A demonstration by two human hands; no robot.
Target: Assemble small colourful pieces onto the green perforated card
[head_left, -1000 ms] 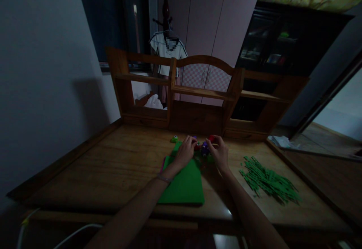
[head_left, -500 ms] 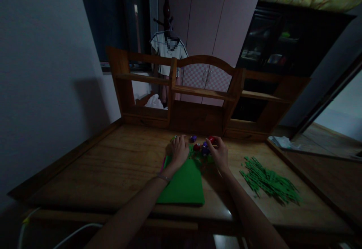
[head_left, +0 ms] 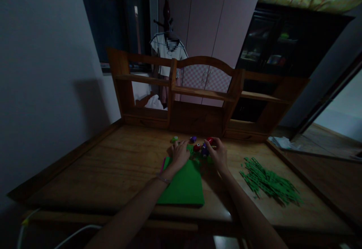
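My left hand [head_left: 180, 155] lies over the top edge of a green sheet stack [head_left: 183, 187], its fingers bent but apart over small green pieces [head_left: 196, 160]. A red toy [head_left: 209, 140] sits between the thumb and index finger of my right hand [head_left: 220, 155]. Directly beside those fingertips is a purple toy [head_left: 204, 150]. Between my hands there is another red toy with a white eye [head_left: 197, 147]. Farther back are a smaller purple toy [head_left: 193, 139] and a light green one with an eye [head_left: 174, 139]. What lies beneath my left palm is hidden.
A loose pile of green strips [head_left: 270, 181] covers part of the wooden desk [head_left: 113, 170] at the right. Along the desk's back stands a wooden shelf unit [head_left: 202, 90]. A pink edge [head_left: 163, 165] shows at the stack's left side. White cables hang at the lower left.
My left hand has drawn slightly nearer, uncovering more of the light green toy. My right hand has shifted a little left, and the red toy at its fingertips has shifted with it.
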